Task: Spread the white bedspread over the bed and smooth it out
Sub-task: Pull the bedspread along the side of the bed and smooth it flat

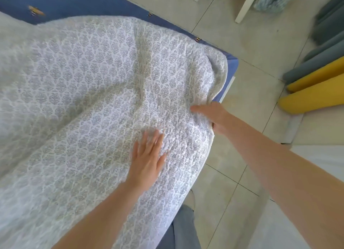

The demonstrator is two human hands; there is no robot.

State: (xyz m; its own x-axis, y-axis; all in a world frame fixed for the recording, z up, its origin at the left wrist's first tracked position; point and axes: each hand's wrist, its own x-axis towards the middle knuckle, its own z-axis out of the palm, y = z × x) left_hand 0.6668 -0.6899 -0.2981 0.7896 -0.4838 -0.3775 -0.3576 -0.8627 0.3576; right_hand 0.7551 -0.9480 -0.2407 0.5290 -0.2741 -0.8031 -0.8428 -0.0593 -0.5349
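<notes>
Both forearms reach over the white bedspread [96, 92], which covers most of the bed [74, 5]: left hand [149, 155] presses flat, right hand [214, 116] grips the edge; ridges and exposed blue remain.

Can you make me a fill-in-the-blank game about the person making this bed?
1. The left hand lies ____ on the white bedspread.
2. The right hand grips the bedspread's ____.
3. The mattress showing beyond the bedspread is coloured ____.
4. The long cushions lying nearest the bed on the floor are coloured ____.

Missing words: flat; edge; blue; yellow
</notes>
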